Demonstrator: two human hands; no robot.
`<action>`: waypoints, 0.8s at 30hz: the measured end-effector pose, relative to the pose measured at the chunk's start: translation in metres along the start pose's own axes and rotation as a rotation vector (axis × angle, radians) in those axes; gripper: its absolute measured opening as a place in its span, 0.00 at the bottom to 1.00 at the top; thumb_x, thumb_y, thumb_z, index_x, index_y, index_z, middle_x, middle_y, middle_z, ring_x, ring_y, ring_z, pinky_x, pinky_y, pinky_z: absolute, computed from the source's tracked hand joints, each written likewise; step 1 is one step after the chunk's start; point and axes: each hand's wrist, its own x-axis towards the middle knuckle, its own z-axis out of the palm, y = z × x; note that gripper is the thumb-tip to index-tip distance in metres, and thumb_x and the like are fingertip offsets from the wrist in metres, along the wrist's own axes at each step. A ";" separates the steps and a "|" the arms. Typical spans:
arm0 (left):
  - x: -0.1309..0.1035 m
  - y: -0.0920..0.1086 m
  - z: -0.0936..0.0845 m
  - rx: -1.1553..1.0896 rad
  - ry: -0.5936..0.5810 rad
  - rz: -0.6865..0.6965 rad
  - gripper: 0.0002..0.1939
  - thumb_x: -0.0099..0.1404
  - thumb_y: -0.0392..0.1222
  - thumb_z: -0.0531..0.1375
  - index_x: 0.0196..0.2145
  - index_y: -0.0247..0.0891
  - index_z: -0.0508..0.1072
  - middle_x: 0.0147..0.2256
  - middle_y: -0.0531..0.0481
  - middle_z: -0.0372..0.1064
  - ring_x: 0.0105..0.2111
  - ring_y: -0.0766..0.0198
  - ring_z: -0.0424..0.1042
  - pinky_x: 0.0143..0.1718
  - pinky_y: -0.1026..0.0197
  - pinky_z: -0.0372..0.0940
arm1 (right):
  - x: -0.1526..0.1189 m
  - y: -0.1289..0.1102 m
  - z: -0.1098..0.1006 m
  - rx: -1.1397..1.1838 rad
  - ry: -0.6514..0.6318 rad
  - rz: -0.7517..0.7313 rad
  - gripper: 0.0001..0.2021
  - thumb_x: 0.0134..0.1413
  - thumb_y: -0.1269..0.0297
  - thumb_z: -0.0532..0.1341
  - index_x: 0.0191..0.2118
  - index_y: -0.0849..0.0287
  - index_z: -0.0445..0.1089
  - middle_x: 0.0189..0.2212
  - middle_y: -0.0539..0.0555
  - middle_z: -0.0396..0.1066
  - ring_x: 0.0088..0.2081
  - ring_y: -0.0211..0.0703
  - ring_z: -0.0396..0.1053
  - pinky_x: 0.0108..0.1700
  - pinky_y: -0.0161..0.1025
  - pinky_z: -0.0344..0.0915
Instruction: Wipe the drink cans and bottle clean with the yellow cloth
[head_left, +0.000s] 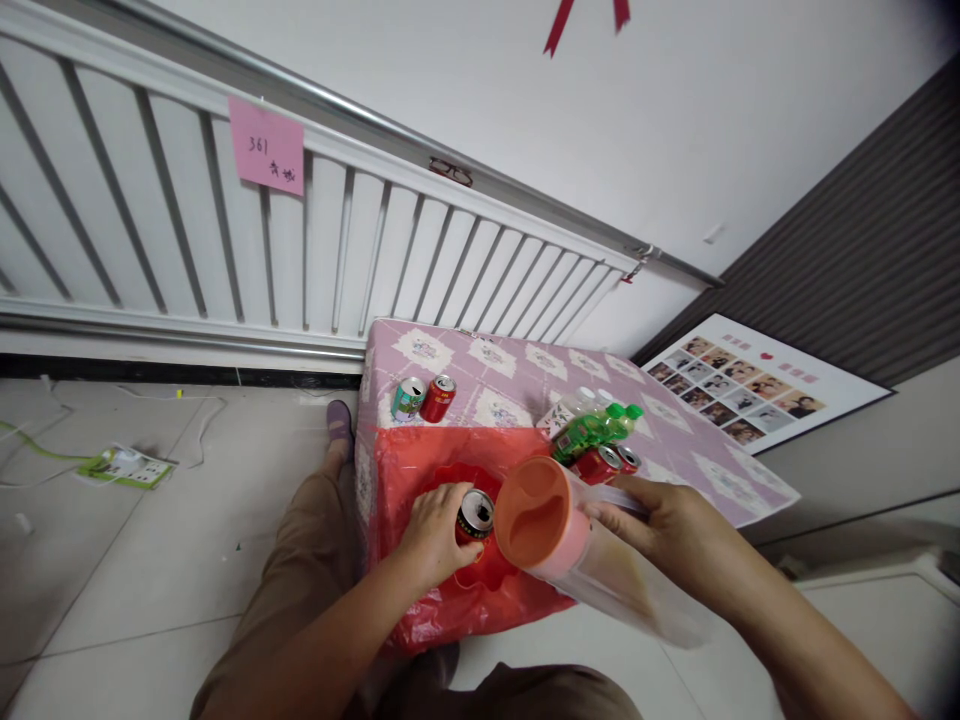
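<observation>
My left hand (439,535) is wrapped round a dark can with a silver top (475,513), upright over a red scalloped dish (459,478). My right hand (649,515) grips the handle of a clear pitcher (622,585) with an orange lid (531,512). The pitcher is tilted, its lid end beside the can, with some yellowish content low in its body. I cannot make out any liquid flowing between them. A red plastic sheet (405,450) lies under the dish.
A teal can (408,398) and a red can (439,398) stand at the table's (517,365) back left. Green bottles (589,432) and red cans (598,464) lie beyond the pitcher. A radiator (330,220) lines the wall; a framed photo board (757,385) leans at right.
</observation>
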 end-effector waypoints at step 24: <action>0.001 0.000 0.004 -0.022 -0.008 -0.038 0.36 0.48 0.36 0.65 0.56 0.42 0.61 0.54 0.43 0.67 0.54 0.48 0.65 0.57 0.43 0.58 | 0.013 0.058 0.005 0.454 0.126 0.243 0.21 0.44 0.41 0.64 0.29 0.57 0.75 0.28 0.53 0.77 0.30 0.46 0.72 0.31 0.36 0.67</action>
